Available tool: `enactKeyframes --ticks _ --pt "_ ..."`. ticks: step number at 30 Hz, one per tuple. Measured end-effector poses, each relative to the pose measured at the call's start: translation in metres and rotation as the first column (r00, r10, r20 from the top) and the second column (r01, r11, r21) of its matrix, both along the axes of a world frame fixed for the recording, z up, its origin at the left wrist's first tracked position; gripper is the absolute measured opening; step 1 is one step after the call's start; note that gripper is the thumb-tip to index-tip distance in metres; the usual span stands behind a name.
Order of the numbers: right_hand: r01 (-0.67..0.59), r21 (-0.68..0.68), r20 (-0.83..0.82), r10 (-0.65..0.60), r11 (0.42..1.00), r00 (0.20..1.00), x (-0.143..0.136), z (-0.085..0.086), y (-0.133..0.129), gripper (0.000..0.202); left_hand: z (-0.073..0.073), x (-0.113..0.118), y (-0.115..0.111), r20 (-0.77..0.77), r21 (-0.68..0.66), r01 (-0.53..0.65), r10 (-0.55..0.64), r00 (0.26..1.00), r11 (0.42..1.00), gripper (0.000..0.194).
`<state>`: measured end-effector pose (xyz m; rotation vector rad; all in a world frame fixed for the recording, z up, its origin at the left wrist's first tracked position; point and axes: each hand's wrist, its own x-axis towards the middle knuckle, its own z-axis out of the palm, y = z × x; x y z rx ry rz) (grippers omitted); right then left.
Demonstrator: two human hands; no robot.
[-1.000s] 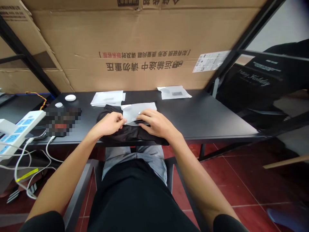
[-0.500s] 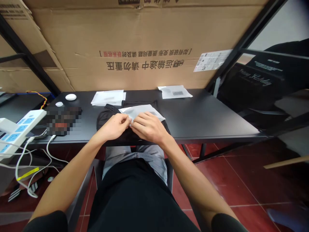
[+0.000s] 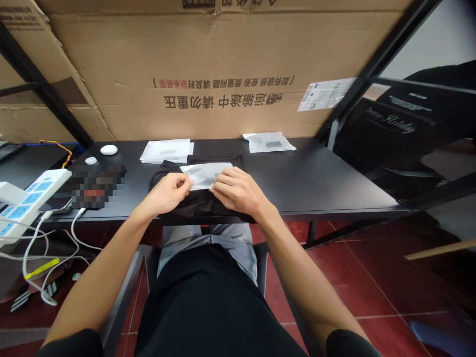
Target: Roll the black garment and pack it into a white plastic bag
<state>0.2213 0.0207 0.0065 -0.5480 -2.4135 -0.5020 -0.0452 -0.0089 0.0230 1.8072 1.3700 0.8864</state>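
Note:
A folded black garment (image 3: 193, 204) lies at the near edge of the black table (image 3: 316, 183). On top of it rests a clear plastic bag (image 3: 204, 173). My left hand (image 3: 169, 191) pinches the bag's near left edge. My right hand (image 3: 238, 191) holds the bag's near right edge, fingers curled onto it. Both hands sit close together over the garment.
A stack of clear bags (image 3: 166, 150) lies behind the garment and another bag (image 3: 268, 142) farther right. Two small white round things (image 3: 109, 149) sit at the table's left, beside a pixelated patch. A white power strip (image 3: 22, 204) with cables hangs left. A big cardboard box (image 3: 223, 69) backs the table.
The bag was tilted up with my hands meeting at its near edge; now it lies flatter on the garment and my hands have spread slightly apart.

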Motion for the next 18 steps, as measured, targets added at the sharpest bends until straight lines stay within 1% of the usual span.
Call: enactKeyframes --ticks 4,8,12,16,18 --pt "-0.011 -0.054 -0.002 0.011 0.998 1.000 0.011 0.004 0.003 0.036 0.001 -0.008 0.002 0.046 -0.079 0.034 -0.031 0.998 0.996 0.044" --pt "0.014 -0.127 -0.010 -0.016 0.992 1.000 0.025 0.009 0.005 0.037 0.005 -0.016 0.002 0.062 -0.077 0.022 -0.017 0.998 0.997 0.045" --pt "0.023 -0.208 -0.040 -0.032 0.978 0.999 0.042 0.011 0.008 0.034 0.011 -0.024 0.000 0.125 -0.078 0.007 0.003 0.992 0.997 0.048" --pt "0.018 -0.239 -0.061 -0.033 0.971 0.998 0.063 0.011 0.013 0.029 0.017 -0.031 -0.002 0.178 -0.073 -0.031 0.044 0.983 0.997 0.047" --pt "0.015 -0.242 -0.073 -0.033 0.970 0.997 0.072 0.013 0.014 0.027 0.018 -0.032 -0.003 0.189 -0.073 -0.033 0.046 0.981 0.997 0.047"
